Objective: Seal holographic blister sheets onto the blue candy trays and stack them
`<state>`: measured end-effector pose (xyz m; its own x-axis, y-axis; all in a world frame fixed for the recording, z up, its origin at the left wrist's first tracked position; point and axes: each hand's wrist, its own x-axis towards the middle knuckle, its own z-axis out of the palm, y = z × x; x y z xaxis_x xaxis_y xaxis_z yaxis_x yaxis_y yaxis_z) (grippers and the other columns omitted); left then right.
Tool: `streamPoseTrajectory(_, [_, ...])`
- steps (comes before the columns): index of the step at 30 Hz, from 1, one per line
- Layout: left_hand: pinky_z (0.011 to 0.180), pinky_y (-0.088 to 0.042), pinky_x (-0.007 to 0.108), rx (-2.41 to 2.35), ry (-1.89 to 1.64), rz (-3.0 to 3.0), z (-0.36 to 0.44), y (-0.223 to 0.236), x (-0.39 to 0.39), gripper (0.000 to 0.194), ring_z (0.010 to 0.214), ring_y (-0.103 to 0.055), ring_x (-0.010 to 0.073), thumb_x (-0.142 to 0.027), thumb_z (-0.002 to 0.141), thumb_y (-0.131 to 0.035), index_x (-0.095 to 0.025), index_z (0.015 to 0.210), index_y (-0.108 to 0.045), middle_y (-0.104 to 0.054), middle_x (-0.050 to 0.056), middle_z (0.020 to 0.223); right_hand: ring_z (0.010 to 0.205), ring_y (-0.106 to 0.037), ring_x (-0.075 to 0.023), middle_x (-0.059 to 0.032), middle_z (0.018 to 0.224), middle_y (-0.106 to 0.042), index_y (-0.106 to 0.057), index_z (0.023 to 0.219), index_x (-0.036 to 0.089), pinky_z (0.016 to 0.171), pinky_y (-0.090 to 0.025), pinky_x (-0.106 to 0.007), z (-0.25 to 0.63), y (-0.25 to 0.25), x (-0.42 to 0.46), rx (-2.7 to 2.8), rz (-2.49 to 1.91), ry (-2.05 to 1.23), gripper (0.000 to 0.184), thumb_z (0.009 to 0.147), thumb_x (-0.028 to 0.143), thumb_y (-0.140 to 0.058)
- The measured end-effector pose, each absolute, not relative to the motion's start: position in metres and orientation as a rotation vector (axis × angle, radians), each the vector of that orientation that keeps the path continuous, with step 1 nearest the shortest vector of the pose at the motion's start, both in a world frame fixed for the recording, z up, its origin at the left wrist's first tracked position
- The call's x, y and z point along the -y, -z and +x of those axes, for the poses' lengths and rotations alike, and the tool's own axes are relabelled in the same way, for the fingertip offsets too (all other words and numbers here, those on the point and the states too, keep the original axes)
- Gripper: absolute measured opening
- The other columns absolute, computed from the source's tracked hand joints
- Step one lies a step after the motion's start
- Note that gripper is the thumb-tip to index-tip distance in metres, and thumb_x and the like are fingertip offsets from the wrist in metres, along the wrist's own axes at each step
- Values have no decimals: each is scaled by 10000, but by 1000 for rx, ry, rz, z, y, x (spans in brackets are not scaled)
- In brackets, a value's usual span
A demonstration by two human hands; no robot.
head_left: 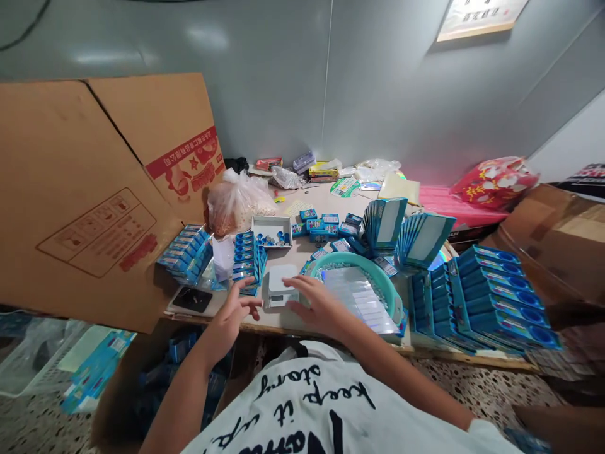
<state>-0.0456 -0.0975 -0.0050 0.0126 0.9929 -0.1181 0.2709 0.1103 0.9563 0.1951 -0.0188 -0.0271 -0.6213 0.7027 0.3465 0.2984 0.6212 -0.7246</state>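
A small white digital scale (282,279) sits near the table's front edge, between my hands. My left hand (233,313) is open, its fingers stretched toward a stack of small blue boxes (244,257); whether the fingertips touch it I cannot tell. My right hand (316,304) is open, with its fingertips over the scale's right side and nothing visible in it. Right of the scale stands a turquoise basin (390,291) of small pale beads, with a clear plastic tray (362,296) on top. Behind the scale lies an open white box (271,224) with small blue pieces inside.
A large cardboard box (94,208) rises at the left. Near it lie a black phone (192,299) and more blue boxes (184,255). Tall stacks of blue packages (486,299) stand on the right. Farther back are fanned blue cartons (385,227) and a filled plastic bag (239,205).
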Motion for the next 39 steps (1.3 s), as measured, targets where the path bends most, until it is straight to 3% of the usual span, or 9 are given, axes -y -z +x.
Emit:
streamPoseTrajectory(5, [925,-452,399,-1430,-902,1313,-29,-2,109,428,908,-663,226,-475,979,-336,-224,1309,-446,-713,58,913,977,-646,-194,-33,1021,-709,-697,1068,271,908,-427,-337,165,7,27,2498,-488,-813,205,907,189,-600])
streamPoseTrajectory(11, [892,-460,401,-1459,-1050,1110,-19,18,137,586,817,-654,237,-639,962,-221,-217,1316,-420,-709,66,869,899,-648,-182,-14,888,-720,-694,864,225,863,-414,-321,154,24,37,2495,-458,-824,189,842,71,-587])
streamPoseTrajectory(17, [657,-484,300,-1649,-1366,985,-9,47,143,681,637,-561,165,-580,881,-542,-264,1435,-302,-620,10,843,814,-647,-162,-18,843,-719,-695,820,207,771,-466,-276,139,39,36,2135,-577,-1062,169,826,73,-593])
streamPoseTrajectory(19, [694,-499,296,-1706,-1366,975,-9,53,139,649,727,-594,177,-551,834,-629,-254,1370,-414,-598,21,869,778,-657,-163,-21,811,-726,-704,792,203,745,-480,-277,133,40,28,2014,-672,-1156,164,816,82,-596])
streamPoseTrajectory(22, [860,-519,334,-1655,-1338,876,-13,57,127,616,1013,-633,239,-546,743,-728,-246,1253,-557,-620,99,1122,763,-675,-187,-40,793,-742,-711,786,192,724,-501,-301,119,41,13,1817,-853,-1270,105,816,167,-613])
streamPoseTrajectory(24, [892,-517,354,-1572,-1337,792,-18,59,117,582,1046,-638,256,-559,713,-749,-226,1171,-617,-639,121,1175,760,-679,-198,-51,784,-741,-707,787,184,704,-510,-305,107,42,4,1696,-946,-1334,104,813,228,-617])
streamPoseTrajectory(29, [854,-497,338,-1618,-1331,735,-44,71,86,442,832,-650,208,-541,735,-744,-168,959,-666,-695,60,838,636,-619,-173,-39,683,-693,-694,753,168,591,-466,-276,72,50,-19,1436,-1070,-1513,188,742,356,-687])
streamPoseTrajectory(34, [767,-503,307,-1623,-1279,734,-100,81,42,544,758,-636,178,-570,710,-731,-144,1038,-652,-694,51,811,583,-577,-147,-10,633,-664,-653,703,172,579,-434,-267,31,67,-53,1142,-1100,-1683,263,640,403,-762])
streamPoseTrajectory(39, [629,-466,279,-1653,-1003,914,-169,76,-22,527,721,-646,191,-528,724,-704,-134,1071,-664,-722,68,803,788,-631,-201,-47,777,-697,-677,724,171,722,-468,-304,-12,94,-97,1120,-1297,-1583,261,674,424,-722])
